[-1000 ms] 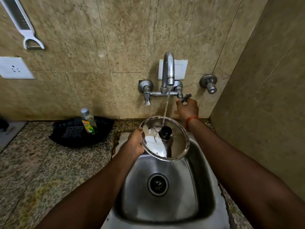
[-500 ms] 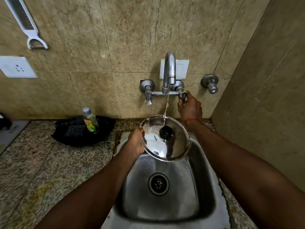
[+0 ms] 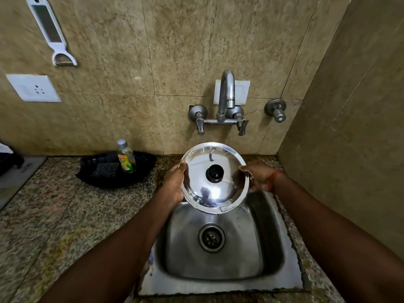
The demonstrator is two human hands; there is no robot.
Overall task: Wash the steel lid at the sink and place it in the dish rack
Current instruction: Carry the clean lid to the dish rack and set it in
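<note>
Two grips | left hand (image 3: 175, 184), right hand (image 3: 259, 179) pinch opposite rims | steel lid (image 3: 215, 193) between them, above sink (image 3: 218, 270)

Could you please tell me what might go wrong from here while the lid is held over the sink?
1. The steel lid looks wet, and the left hand and right hand grip only its rim, so it could slip and bang into the sink.
2. No dish rack is in view. Carrying the lid leftward may drip on the counter or knock over the bottle standing in the black tray.
</note>
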